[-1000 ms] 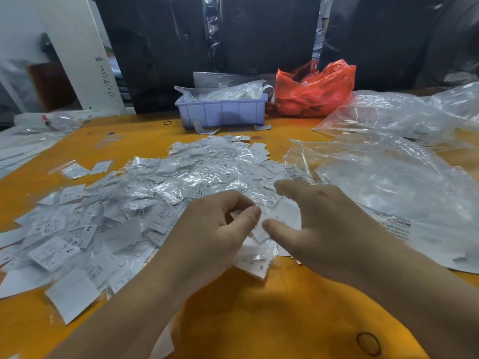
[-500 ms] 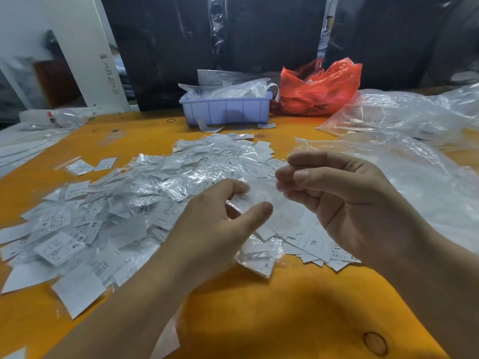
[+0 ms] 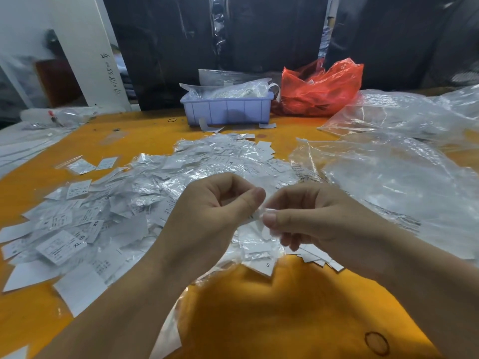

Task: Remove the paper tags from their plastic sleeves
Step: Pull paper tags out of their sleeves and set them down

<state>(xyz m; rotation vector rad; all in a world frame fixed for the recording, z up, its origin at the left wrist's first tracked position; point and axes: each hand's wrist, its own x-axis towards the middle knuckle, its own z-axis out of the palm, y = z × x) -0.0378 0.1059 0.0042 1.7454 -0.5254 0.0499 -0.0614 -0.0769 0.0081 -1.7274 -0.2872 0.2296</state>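
Observation:
A wide heap of small white paper tags in clear plastic sleeves (image 3: 145, 198) covers the orange table (image 3: 272, 312) in front of me. Above its near edge my left hand (image 3: 207, 218) and my right hand (image 3: 316, 216) meet. Both pinch one small sleeved tag (image 3: 259, 216) between thumb and fingers; most of it is hidden by my fingertips. A short stack of bare tags (image 3: 318, 257) lies under my right hand.
A lilac plastic bin (image 3: 228, 110) with bagged tags stands at the back centre, a red plastic bag (image 3: 318, 92) to its right. Large clear plastic bags (image 3: 394, 182) fill the right side. More plastic sheets lie at the far left.
My right hand dropped from above the pile and came in to my left. Both hands now pinch one sleeved tag between them, where half a second ago they were apart.

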